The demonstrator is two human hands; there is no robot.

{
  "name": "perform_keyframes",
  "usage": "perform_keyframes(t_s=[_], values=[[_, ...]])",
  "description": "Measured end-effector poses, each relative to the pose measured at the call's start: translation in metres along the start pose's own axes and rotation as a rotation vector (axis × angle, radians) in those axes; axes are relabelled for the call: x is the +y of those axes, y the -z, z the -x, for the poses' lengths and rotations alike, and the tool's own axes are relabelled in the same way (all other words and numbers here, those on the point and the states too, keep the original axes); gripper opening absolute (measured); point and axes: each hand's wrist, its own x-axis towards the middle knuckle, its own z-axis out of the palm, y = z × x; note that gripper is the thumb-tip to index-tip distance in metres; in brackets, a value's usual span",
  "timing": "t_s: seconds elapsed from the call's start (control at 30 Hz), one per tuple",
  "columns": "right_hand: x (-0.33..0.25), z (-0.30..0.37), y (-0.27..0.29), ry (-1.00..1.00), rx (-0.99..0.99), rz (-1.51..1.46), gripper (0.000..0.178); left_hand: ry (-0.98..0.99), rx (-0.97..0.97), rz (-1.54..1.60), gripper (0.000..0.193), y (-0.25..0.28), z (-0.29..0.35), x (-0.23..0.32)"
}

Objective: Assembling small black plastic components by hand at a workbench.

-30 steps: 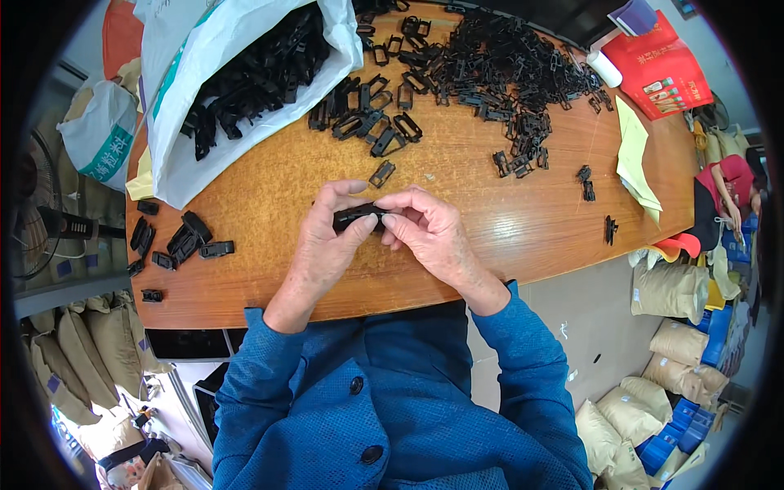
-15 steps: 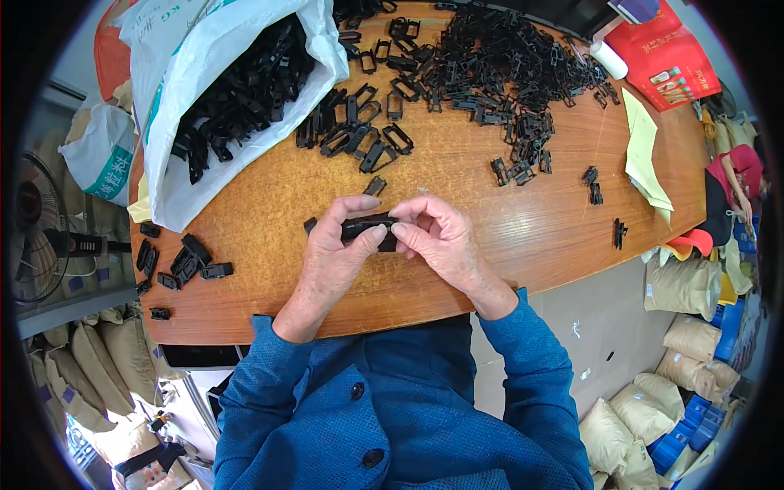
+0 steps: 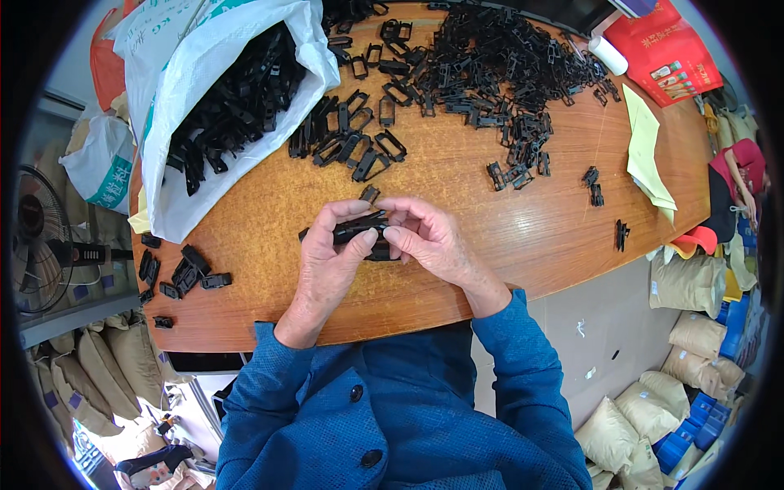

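Really, not much has changed: the left hand [image 3: 323,260] and right hand [image 3: 434,243] still pinch a black part [image 3: 356,226] over the table [image 3: 523,224], near its front edge, so the work on it seems unfinished.

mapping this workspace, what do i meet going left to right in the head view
Fan, small cluster of black parts, left hand, right hand, small black pieces, yellow paper, person in red top.
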Motion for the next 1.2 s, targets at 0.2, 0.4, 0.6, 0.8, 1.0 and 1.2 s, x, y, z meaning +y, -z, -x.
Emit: perform_keyframes(t_s=[0.2,0.4,0.6,0.8,1.0,1.2], values=[[-0.001,0.000,-0.002,0.017,-0.030,0.013,0.040,-0.061,-0.018,0.009,0.033,0.002,0.002,-0.004],[0.001,0.000,-0.006,0.061,-0.031,0.008,0.039,-0.118,-0.011,-0.003,0.034,0.001,0.003,-0.011],[-0.002,0.000,-0.003,0.019,-0.032,0.024,0.033,-0.099,-0.054,-0.028,0.039,0.004,0.002,-0.012],[0.006,-0.001,-0.001,0.094,-0.034,0.075,0.030,-0.100,-0.060,-0.050,0.042,0.004,0.001,-0.011],[0.003,-0.003,0.004,0.199,-0.007,0.275,0.021,-0.090,-0.041,-0.026,0.042,-0.002,0.002,-0.008],[0.003,-0.005,0.002,0.244,0.054,0.248,0.011,-0.105,-0.003,-0.023,0.040,-0.008,-0.001,-0.011]])
